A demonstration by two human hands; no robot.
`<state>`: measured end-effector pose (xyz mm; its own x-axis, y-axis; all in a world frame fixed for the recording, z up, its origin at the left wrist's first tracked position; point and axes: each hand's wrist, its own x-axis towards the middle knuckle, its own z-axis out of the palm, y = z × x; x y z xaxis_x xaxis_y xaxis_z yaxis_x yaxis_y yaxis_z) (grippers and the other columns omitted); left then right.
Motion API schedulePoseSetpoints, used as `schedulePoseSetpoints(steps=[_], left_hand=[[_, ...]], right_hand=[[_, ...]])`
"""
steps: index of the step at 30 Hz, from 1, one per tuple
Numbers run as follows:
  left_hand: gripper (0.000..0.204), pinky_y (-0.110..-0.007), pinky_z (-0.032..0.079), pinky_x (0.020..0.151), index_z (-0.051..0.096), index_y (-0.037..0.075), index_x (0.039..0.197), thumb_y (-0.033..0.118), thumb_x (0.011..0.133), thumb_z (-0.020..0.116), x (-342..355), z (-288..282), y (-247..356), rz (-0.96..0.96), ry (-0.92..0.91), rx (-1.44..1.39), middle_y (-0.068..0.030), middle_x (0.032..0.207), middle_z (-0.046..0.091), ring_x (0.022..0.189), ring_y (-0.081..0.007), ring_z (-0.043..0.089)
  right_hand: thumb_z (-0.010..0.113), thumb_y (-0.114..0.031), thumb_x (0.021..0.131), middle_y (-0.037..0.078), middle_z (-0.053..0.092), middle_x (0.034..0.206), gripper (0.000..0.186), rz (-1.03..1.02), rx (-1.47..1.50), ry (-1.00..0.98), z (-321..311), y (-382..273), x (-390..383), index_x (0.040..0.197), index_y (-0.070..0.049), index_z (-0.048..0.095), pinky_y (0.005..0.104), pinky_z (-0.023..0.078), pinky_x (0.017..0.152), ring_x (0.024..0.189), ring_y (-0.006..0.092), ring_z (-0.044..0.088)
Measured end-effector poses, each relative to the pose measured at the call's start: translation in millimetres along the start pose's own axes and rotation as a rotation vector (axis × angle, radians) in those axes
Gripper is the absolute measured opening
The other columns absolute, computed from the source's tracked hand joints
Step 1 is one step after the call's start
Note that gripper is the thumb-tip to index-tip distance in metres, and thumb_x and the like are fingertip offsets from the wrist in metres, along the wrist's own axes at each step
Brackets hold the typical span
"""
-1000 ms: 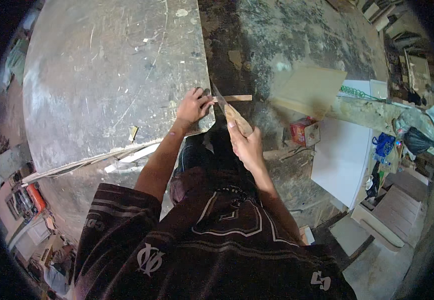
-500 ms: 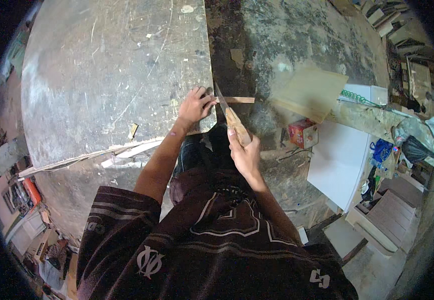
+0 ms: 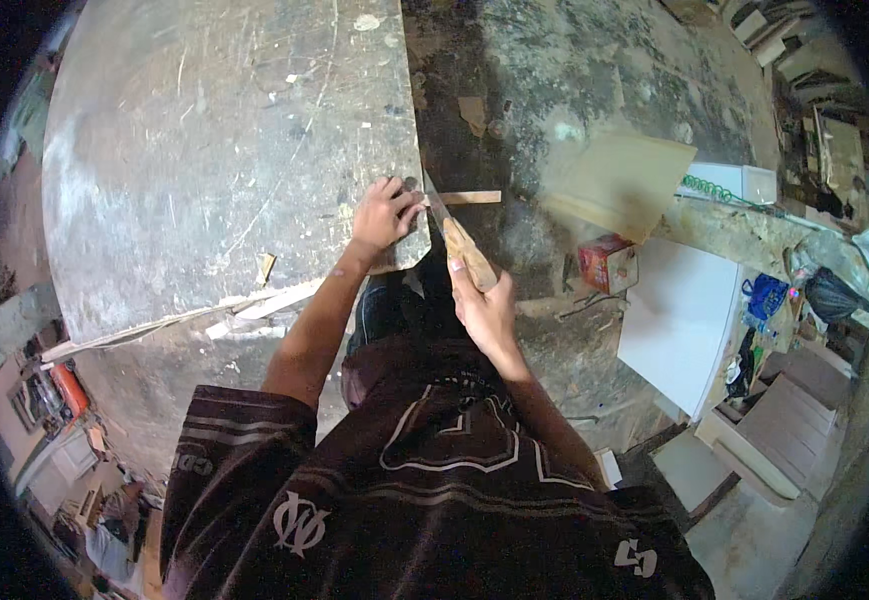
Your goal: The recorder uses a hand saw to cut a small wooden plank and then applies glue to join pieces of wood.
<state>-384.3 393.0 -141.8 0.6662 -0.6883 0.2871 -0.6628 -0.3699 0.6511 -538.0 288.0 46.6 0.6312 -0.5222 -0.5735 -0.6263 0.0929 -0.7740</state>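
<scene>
A thin wooden strip (image 3: 476, 197) sticks out past the right edge of the worn worktable (image 3: 224, 150). Curled fingers of my left hand (image 3: 380, 215) hold the strip down at that edge. My right hand (image 3: 485, 312) is closed around the wooden handle of a handsaw (image 3: 466, 252). The saw's narrow blade points away from me and crosses the strip just beside the table edge, close to my left fingertips. How deep the blade sits in the wood is too small to tell.
A small wood offcut (image 3: 266, 268) lies on the table near its front edge. On the right are a tan sheet (image 3: 619, 185), a red box (image 3: 606, 264), a white panel (image 3: 679, 325) and a green coiled cord (image 3: 706, 188). Stacked boards (image 3: 784, 430) stand farther right.
The saw and my right hand have drawn slightly back toward me. My left hand stays on the strip, and the whole view has shifted a little.
</scene>
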Motion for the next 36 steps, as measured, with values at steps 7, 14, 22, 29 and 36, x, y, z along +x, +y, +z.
schedulePoseSetpoints(steps=[7, 14, 22, 29, 36], left_hand=[[0.016, -0.04, 0.046, 0.076, 0.073, 0.011, 0.092, 0.024, 0.083, 0.07, 6.2, 2.2, 2.6, 0.014, 0.008, -0.001, -0.0075, 0.091, 0.058, 0.086, -0.0294, 0.055], [0.017, -0.04, 0.047, 0.076, 0.074, 0.011, 0.092, 0.026, 0.084, 0.069, 0.8, 1.1, -3.8, 0.006, 0.001, -0.033, -0.0064, 0.087, 0.059, 0.088, -0.0295, 0.056], [0.016, -0.039, 0.047, 0.08, 0.072, 0.011, 0.094, 0.024, 0.085, 0.069, 0.4, 4.4, -3.3, 0.017, -0.033, -0.015, -0.0054, 0.093, 0.061, 0.091, -0.0287, 0.055], [0.016, -0.04, 0.047, 0.084, 0.071, 0.011, 0.095, 0.023, 0.084, 0.07, -2.0, 7.7, -7.0, 0.019, -0.011, -0.086, -0.0054, 0.1, 0.063, 0.093, -0.03, 0.056], [0.015, -0.04, 0.048, 0.079, 0.071, 0.01, 0.09, 0.022, 0.082, 0.072, -2.8, 8.5, -7.4, 0.023, 0.041, -0.056, -0.0066, 0.093, 0.06, 0.09, -0.0299, 0.055]], right_hand=[[0.066, -0.026, 0.093, 0.01, 0.062, 0.068, 0.029, -0.13, -0.069, 0.068, 13.9, -0.3, 0.3, 0.093, 0.004, 0.065, 0.0343, 0.047, 0.061, 0.062, 0.0138, 0.055], [0.066, -0.03, 0.093, 0.007, 0.061, 0.063, 0.033, -0.066, -0.098, 0.007, 2.4, -17.2, 14.6, 0.091, 0.003, 0.066, 0.0335, 0.045, 0.056, 0.058, 0.014, 0.056], [0.066, -0.029, 0.095, 0.002, 0.059, 0.069, 0.032, -0.19, 0.017, 0.109, 4.8, -3.5, 4.6, 0.095, 0.003, 0.066, 0.0301, 0.043, 0.055, 0.062, 0.0091, 0.053], [0.065, -0.025, 0.096, -0.004, 0.052, 0.059, 0.024, -0.039, 0.215, 0.027, -16.6, -28.8, -15.9, 0.084, -0.004, 0.064, 0.0225, 0.034, 0.04, 0.046, 0.0042, 0.046], [0.064, -0.022, 0.097, -0.005, 0.046, 0.059, 0.02, -0.031, 0.286, -0.009, -17.5, -16.8, -31.3, 0.094, -0.003, 0.063, 0.0207, 0.029, 0.037, 0.042, 0.0031, 0.039]])
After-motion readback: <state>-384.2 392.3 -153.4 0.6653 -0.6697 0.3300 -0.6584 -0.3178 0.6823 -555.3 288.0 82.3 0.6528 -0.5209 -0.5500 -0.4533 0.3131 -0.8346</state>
